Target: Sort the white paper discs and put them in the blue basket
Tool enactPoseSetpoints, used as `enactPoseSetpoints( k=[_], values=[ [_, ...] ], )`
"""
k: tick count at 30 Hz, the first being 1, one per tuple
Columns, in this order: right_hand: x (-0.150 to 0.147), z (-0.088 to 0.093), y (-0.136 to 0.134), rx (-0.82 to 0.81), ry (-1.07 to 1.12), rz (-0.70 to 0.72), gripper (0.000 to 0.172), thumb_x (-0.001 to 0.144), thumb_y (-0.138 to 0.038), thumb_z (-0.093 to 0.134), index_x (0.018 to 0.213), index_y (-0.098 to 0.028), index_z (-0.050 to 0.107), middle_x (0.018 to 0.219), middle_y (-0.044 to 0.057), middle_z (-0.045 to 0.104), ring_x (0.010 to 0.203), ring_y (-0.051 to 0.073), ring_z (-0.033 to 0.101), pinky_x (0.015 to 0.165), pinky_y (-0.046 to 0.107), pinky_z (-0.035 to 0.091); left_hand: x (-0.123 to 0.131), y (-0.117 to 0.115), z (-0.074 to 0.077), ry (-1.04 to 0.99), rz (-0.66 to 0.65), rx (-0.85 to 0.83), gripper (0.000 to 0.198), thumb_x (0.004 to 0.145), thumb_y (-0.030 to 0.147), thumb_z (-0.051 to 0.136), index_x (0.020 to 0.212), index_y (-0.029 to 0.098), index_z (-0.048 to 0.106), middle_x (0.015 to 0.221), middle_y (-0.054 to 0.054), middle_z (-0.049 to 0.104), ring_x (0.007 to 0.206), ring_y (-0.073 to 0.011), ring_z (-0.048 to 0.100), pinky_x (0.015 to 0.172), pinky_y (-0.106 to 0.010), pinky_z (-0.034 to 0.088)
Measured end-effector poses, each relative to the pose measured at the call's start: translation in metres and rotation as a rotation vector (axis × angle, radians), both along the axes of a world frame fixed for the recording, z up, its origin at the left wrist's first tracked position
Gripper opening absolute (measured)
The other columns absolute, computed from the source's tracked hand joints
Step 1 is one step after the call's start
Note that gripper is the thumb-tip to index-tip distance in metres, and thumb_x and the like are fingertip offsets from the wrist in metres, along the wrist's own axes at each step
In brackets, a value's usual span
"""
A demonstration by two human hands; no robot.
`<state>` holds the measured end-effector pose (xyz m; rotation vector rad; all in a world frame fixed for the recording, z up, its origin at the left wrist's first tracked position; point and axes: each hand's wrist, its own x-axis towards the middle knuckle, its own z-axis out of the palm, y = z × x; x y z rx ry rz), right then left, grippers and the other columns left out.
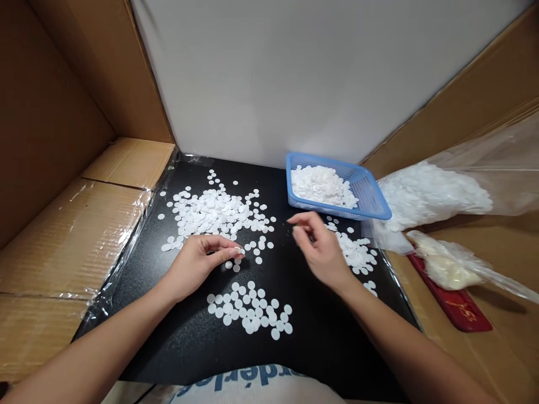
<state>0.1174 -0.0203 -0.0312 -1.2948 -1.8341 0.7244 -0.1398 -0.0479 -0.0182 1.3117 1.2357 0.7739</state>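
My left hand [206,261] is closed in a pinch, with a small white disc [238,250] between thumb and fingertips. It hovers at the near edge of a large heap of white discs [213,210] on the black tabletop [160,331]. Towards the right, my right hand [318,244] is raised over the table with curled fingers. A gap shows between its thumb and forefinger, and I see nothing held there. A smaller pile of discs [357,255] lies just beyond that hand. Nearest to me is a loose, spread group of discs [248,308].
A blue basket [370,191] full of discs stands at the back right. Beside it lie a clear bag of discs [433,193], a knotted bag with something pale [450,266] and a red case [467,314]. Cardboard [54,230] and a pale wall [261,78] surround the table.
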Motion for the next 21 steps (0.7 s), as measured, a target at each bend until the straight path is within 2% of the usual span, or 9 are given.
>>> enactPoseSetpoints(
  k=[3, 5, 7, 9, 13, 17, 19, 21],
  values=[
    [0.041, -0.009, 0.004, 0.125, -0.209, -0.257, 0.021, 0.095, -0.034, 0.047, 0.104, -0.021, 0.061, 0.06, -0.004, 0.052, 0.049, 0.014, 0.048, 0.054, 0.027, 0.037, 0.001, 0.0, -0.002, -0.089, 0.04, -0.121, 0.026, 0.079, 0.046, 0.074, 0.086, 0.021, 0.078, 0.087, -0.004, 0.08, 0.084, -0.0198, 0.073, 0.083, -0.032, 0.053],
    [0.065, -0.016, 0.006, 0.166, -0.375, -0.293, 0.027, 0.094, -0.041, 0.048, 0.099, -0.021, 0.065, 0.06, -0.002, 0.057, 0.053, 0.017, 0.053, 0.058, 0.029, 0.038, 0.002, 0.0, -0.003, -0.11, 0.061, -0.168, 0.029, 0.078, 0.047, 0.074, 0.086, 0.02, 0.078, 0.088, -0.005, 0.08, 0.084, -0.0201, 0.073, 0.085, -0.033, 0.053],
    [0.083, -0.021, 0.007, 0.17, -0.487, -0.291, 0.034, 0.094, -0.048, 0.046, 0.088, -0.021, 0.067, 0.057, -0.001, 0.055, 0.052, 0.018, 0.052, 0.056, 0.03, 0.036, 0.002, 0.0, -0.004, -0.086, 0.062, -0.149, 0.028, 0.079, 0.047, 0.073, 0.086, 0.02, 0.077, 0.087, -0.005, 0.08, 0.084, -0.0205, 0.072, 0.083, -0.033, 0.052],
    [0.096, -0.025, 0.008, 0.189, -0.522, -0.313, 0.041, 0.093, -0.053, 0.046, 0.078, -0.021, 0.066, 0.059, 0.001, 0.054, 0.053, 0.019, 0.052, 0.055, 0.031, 0.036, 0.0, 0.001, -0.005, 0.015, 0.037, -0.035, 0.025, 0.082, 0.044, 0.07, 0.083, 0.02, 0.076, 0.085, -0.005, 0.078, 0.083, -0.0207, 0.071, 0.08, -0.034, 0.05],
    [0.108, -0.027, 0.01, 0.212, -0.48, -0.404, 0.044, 0.094, -0.054, 0.042, 0.078, -0.021, 0.067, 0.074, 0.007, 0.065, 0.064, 0.022, 0.059, 0.062, 0.033, 0.042, -0.004, 0.001, -0.006, 0.359, 0.004, 0.397, 0.013, 0.085, 0.033, 0.069, 0.078, 0.023, 0.073, 0.085, -0.001, 0.073, 0.085, -0.021, 0.064, 0.085, -0.038, 0.041],
    [0.106, -0.024, 0.008, 0.071, -0.463, -0.501, 0.04, 0.096, -0.048, 0.042, 0.084, -0.021, 0.069, 0.062, 0.004, 0.064, 0.056, 0.021, 0.058, 0.058, 0.032, 0.039, -0.001, -0.002, -0.012, 0.538, -0.111, 0.667, 0.009, 0.089, 0.024, 0.068, 0.08, 0.023, 0.069, 0.083, 0.002, 0.068, 0.087, -0.0193, 0.058, 0.089, -0.04, 0.029],
    [0.094, -0.021, 0.007, 0.065, -0.4, -0.436, 0.035, 0.096, -0.043, 0.044, 0.087, -0.021, 0.069, 0.067, 0.004, 0.066, 0.06, 0.021, 0.06, 0.059, 0.031, 0.042, 0.007, -0.004, -0.02, 0.593, -0.189, 0.755, 0.01, 0.09, 0.022, 0.067, 0.081, 0.023, 0.069, 0.082, 0.002, 0.065, 0.087, -0.0191, 0.055, 0.088, -0.039, 0.027],
    [0.076, -0.02, 0.005, 0.1, -0.306, -0.254, 0.027, 0.097, -0.036, 0.046, 0.093, -0.022, 0.069, 0.08, 0.005, 0.07, 0.072, 0.021, 0.065, 0.066, 0.032, 0.048, 0.016, -0.007, -0.03, 0.643, -0.227, 0.828, 0.014, 0.092, 0.021, 0.066, 0.078, 0.023, 0.07, 0.081, 0.001, 0.063, 0.087, -0.0192, 0.053, 0.089, -0.04, 0.025]
  ],
)
